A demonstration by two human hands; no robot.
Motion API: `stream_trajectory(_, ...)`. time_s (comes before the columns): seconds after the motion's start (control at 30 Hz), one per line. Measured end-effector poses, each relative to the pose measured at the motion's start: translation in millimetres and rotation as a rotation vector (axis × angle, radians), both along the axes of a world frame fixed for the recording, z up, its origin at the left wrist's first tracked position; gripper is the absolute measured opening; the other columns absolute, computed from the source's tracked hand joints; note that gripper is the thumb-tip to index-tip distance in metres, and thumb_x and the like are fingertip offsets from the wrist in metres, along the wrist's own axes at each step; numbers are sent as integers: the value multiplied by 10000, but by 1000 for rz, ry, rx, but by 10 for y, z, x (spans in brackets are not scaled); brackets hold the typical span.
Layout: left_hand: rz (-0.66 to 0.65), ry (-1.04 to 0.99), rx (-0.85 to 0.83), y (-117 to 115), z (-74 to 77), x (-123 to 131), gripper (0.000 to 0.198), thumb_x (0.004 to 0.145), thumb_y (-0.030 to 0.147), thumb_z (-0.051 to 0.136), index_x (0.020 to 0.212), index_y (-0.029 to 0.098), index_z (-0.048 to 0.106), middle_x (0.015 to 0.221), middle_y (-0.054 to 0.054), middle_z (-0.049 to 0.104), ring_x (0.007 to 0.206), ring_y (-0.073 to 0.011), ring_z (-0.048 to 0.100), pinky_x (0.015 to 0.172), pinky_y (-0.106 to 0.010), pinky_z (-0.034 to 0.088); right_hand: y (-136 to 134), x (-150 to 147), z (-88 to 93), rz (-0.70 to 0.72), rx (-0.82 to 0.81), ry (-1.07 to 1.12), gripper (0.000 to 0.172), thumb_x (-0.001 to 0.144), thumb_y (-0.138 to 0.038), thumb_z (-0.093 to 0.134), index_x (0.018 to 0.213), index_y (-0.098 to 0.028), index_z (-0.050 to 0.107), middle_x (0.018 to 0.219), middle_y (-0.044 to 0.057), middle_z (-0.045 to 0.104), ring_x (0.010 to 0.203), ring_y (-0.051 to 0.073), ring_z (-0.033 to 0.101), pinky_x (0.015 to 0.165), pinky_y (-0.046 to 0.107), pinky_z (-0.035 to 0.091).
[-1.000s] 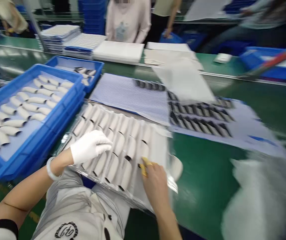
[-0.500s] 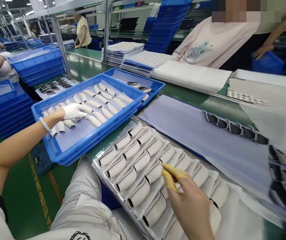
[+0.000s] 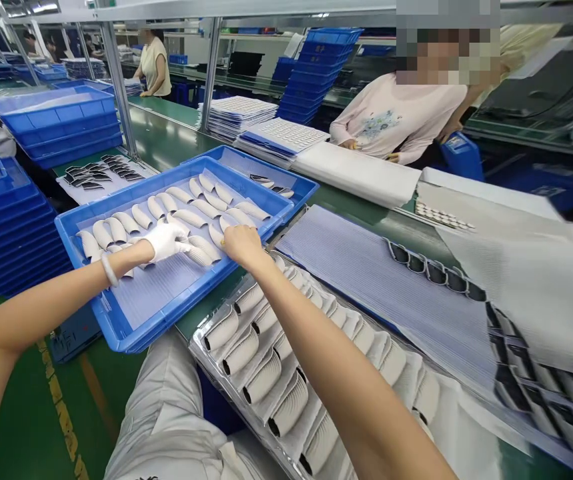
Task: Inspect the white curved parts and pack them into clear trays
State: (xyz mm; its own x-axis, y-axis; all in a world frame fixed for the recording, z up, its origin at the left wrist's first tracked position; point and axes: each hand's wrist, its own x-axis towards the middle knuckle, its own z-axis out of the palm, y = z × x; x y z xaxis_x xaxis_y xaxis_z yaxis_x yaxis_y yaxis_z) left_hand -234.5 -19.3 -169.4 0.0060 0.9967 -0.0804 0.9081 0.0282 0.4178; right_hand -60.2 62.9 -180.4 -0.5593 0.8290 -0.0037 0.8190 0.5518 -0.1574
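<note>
A blue plastic tray (image 3: 166,319) lies in front of me, holding rows of curved white pieces (image 3: 191,217) on a pale liner. My left hand (image 3: 166,241), in a white glove, rests among those pieces with its fingers on them. My right hand (image 3: 243,245), with a yellow fingertip cover, reaches over the tray's near rim beside a white piece. Its fingers hide whatever lies under them. Below that hand sits a transparent blister tray (image 3: 201,347) packed with white curved pieces (image 3: 261,377), partly hidden by my right forearm.
A second blue tray (image 3: 261,163) stands behind the first. To the right lies a lilac ribbed sheet (image 3: 366,280) with dark-edged pieces (image 3: 436,273). Blue crates (image 3: 1,220) are stacked at left. A co-worker (image 3: 396,120) stands across the green bench (image 3: 166,130).
My view has swung up and left. My right hand has moved from the blister tray to the blue tray's rim. My left hand has moved from the blister tray into the blue tray.
</note>
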Motion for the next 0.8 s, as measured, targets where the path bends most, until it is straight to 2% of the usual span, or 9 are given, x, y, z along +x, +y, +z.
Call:
stream_trajectory(0.2,13,-202,320,-612,340,-59,202,825,317,538,769,177,672,829,-47,612,834,-187,592,792,-327,497,179,-240,-26,-96,-142,-46,282,905,-311,582,1131,-143,586,1154,83,602,1022,217,598,884,444,495)
stream_trajectory(0.33,45,-416,423,-988,457,39,141,818,286,572,796,205,686,888,-62,620,772,-181,605,706,-346,535,-138,-57,127,-132,-73,159,323,862,-160,555,1141,1,549,1231,259,531,1161,334,510,971,483,392)
stream_trajectory(0.37,38,-422,432,-1055,473,71,135,818,281,574,799,211,687,906,-68,627,793,-190,612,722,-359,538,-271,32,171,-123,-68,213,343,856,-150,536,1159,11,531,1233,271,529,1160,337,511,964,463,397)
stream_trajectory(0.43,-10,-385,451,-1156,494,143,134,823,275,570,787,221,687,901,-71,641,877,-214,619,790,-384,529,-583,247,239,-59,-155,341,358,854,-192,536,1189,-68,523,1166,176,604,1058,271,583,900,391,460)
stream_trajectory(0.47,-40,-356,458,-1193,497,186,139,830,267,564,783,225,688,884,-69,644,908,-220,616,819,-386,519,-751,364,256,2,-256,429,353,865,-224,532,1201,-116,522,1118,112,641,983,217,620,853,340,495)
stream_trajectory(0.53,-99,-307,449,-1247,488,288,147,842,250,552,796,232,690,850,-60,638,905,-215,614,831,-372,509,-1075,588,247,108,-755,822,356,860,-258,554,1192,-130,546,1052,87,672,901,192,651,813,336,522)
stream_trajectory(0.6,-145,-275,413,-1284,458,410,161,859,242,531,821,237,687,842,-55,628,871,-204,611,814,-357,506,-1342,775,190,104,-1104,1043,377,822,-306,629,1162,-149,589,1014,73,688,840,179,659,789,340,528)
stream_trajectory(0.67,-178,-246,364,-1305,415,541,177,874,241,505,834,237,678,843,-51,618,852,-196,606,788,-345,505,-1525,913,109,45,-1284,1128,401,772,-334,700,1129,-168,626,986,58,698,812,171,662,796,340,522)
stream_trajectory(0.8,-230,-198,335,-1289,323,770,182,888,220,491,835,222,665,869,-45,612,835,-177,612,749,-304,507,-1693,1094,-27,-51,-1388,1216,407,715,-331,769,1076,-180,656,915,35,711,822,183,681,835,345,514)
